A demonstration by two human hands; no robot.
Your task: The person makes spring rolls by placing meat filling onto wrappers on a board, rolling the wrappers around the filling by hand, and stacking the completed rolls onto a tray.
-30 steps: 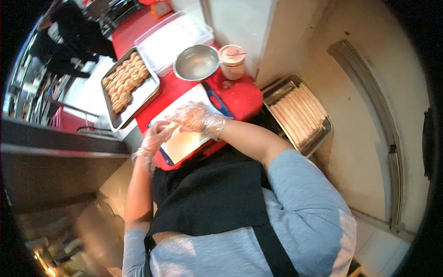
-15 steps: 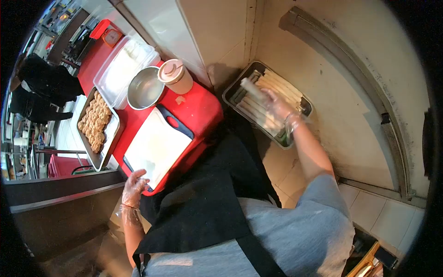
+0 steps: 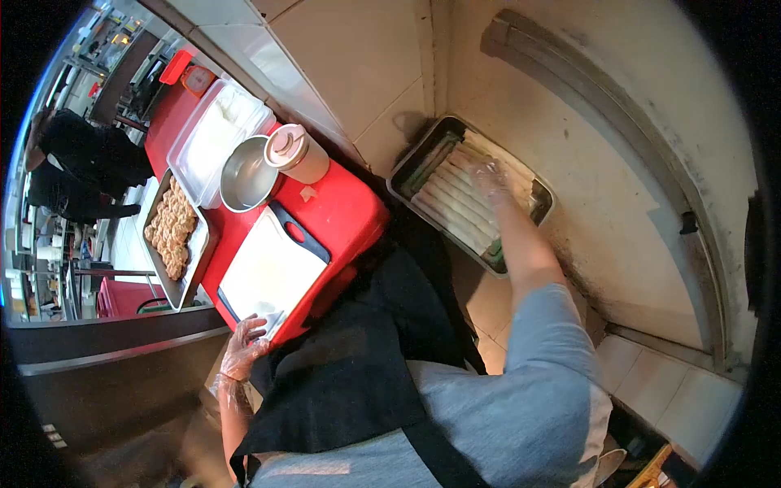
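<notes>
Pale rolls (image 3: 452, 195) lie side by side in a deep metal tray (image 3: 400, 180) at the right. My right hand (image 3: 490, 180), in a clear plastic glove, reaches over the rolls and touches them; its fingertips are blurred. A white cutting board (image 3: 272, 264) with a dark handle and edge lies on the red table (image 3: 354, 213). At the board's near left corner is my left hand (image 3: 244, 346), also gloved, its fingers apart and holding nothing.
Beside the board stand a steel bowl (image 3: 248, 174), a lidded jar (image 3: 299, 154) and a clear plastic container (image 3: 213, 134). A baking tray (image 3: 213, 236) holds brown twisted pieces (image 3: 171, 232). A red scale (image 3: 198, 79) is farther back. People in black (image 3: 89, 154) stand at the far left.
My right hand has left the board and moved to the tray; the roll it carried half a second ago now appears among the others. My left hand has let go and rests by the board's corner.
</notes>
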